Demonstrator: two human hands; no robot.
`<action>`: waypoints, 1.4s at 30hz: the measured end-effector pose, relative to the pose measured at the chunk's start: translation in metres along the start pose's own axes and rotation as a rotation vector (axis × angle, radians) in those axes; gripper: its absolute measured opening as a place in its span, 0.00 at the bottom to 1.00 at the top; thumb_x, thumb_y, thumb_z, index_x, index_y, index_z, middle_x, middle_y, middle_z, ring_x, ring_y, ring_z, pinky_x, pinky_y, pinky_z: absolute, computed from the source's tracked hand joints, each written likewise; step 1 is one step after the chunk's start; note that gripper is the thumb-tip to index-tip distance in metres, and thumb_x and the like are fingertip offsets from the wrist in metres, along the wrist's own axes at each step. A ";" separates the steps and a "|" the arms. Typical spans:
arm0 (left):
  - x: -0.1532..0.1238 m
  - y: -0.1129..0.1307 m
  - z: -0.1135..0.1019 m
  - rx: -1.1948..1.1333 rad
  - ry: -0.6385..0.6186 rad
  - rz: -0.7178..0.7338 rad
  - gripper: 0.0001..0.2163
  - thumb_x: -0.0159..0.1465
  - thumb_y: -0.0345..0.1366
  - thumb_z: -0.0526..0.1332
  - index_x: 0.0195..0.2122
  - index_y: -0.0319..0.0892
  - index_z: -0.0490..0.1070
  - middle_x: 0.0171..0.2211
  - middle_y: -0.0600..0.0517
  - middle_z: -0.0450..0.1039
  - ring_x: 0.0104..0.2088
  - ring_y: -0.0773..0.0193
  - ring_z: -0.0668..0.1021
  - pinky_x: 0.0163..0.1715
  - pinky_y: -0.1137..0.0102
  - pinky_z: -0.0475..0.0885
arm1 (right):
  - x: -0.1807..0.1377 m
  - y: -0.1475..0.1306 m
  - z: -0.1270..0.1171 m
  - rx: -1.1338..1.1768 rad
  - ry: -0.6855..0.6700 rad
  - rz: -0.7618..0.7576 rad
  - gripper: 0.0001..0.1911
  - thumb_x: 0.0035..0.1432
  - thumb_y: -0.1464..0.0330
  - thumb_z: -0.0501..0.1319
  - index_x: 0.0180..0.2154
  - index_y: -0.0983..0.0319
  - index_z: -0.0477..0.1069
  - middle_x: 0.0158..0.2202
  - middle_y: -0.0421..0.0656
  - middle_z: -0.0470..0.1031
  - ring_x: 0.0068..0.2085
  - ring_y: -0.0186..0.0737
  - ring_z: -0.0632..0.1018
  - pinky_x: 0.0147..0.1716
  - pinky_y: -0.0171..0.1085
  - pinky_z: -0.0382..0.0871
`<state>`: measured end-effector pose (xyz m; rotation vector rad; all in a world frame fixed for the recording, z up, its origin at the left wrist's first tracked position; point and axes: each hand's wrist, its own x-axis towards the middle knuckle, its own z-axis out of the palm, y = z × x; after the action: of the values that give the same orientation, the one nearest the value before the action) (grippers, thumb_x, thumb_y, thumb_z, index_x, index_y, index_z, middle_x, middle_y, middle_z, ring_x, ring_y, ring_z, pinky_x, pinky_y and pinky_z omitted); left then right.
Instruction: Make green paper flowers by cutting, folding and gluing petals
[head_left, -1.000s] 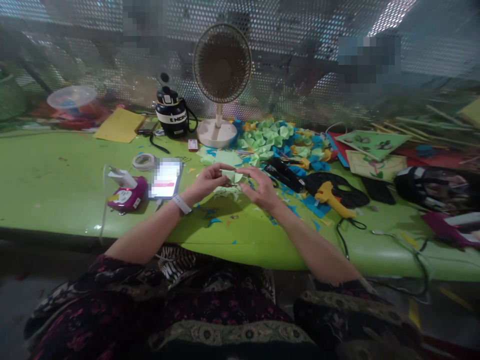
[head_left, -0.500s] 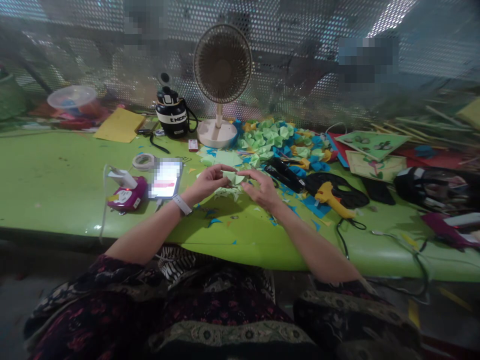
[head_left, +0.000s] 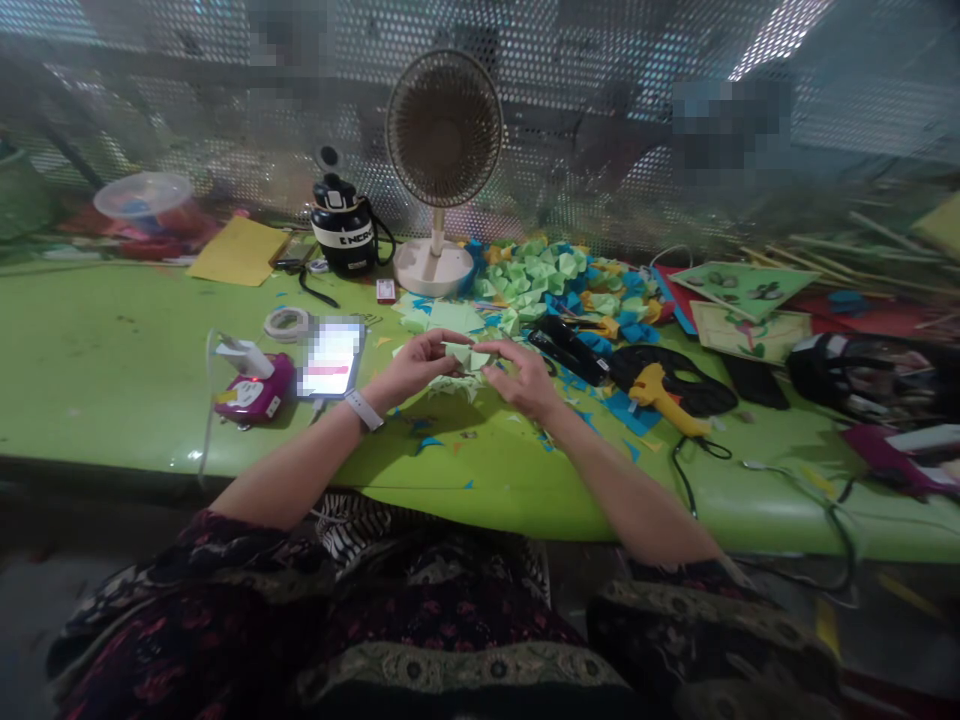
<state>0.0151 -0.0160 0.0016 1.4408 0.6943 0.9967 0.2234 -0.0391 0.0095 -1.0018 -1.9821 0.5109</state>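
Observation:
Between my two hands is a small folded piece of light green paper [head_left: 471, 358], held over the table. My left hand [head_left: 420, 366] pinches its left side between thumb and fingers. On the other side my right hand [head_left: 525, 378] grips the paper's right edge with thumb and forefinger. More pale green paper [head_left: 454, 385] lies just under the fingers, partly hidden by them. A heap of folded green, blue and yellow paper pieces [head_left: 540, 275] lies beyond my hands, and a black stapler [head_left: 570, 348] sits right of my right hand.
A desk fan [head_left: 444, 130] and a black flask [head_left: 345, 235] stand at the back. Left of my hands lie a lit phone [head_left: 331, 358], a tape roll [head_left: 287, 323] and a purple power socket [head_left: 259, 390]. A yellow glue gun [head_left: 669, 400] with its cord lies to the right.
Both hands stay nearly where they were. The green paper between my fingertips has shifted slightly, its surface now turned a little differently.

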 end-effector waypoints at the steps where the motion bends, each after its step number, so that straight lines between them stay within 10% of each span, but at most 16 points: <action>1: 0.000 0.000 0.000 -0.007 -0.004 -0.007 0.14 0.60 0.30 0.66 0.48 0.37 0.73 0.29 0.54 0.75 0.31 0.70 0.79 0.41 0.69 0.78 | 0.000 0.000 -0.001 0.003 -0.007 -0.003 0.16 0.57 0.65 0.59 0.46 0.59 0.77 0.47 0.46 0.80 0.47 0.47 0.79 0.50 0.49 0.72; 42: -0.001 -0.002 0.004 -0.088 0.032 0.011 0.13 0.60 0.31 0.66 0.46 0.37 0.70 0.30 0.53 0.75 0.32 0.69 0.79 0.40 0.68 0.79 | -0.002 0.002 0.008 -0.213 0.218 -0.203 0.12 0.63 0.68 0.58 0.45 0.53 0.77 0.50 0.43 0.79 0.52 0.47 0.78 0.54 0.54 0.70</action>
<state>0.0186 -0.0184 -0.0006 1.3562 0.6585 1.0481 0.2181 -0.0398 0.0024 -0.9274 -1.9398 0.0758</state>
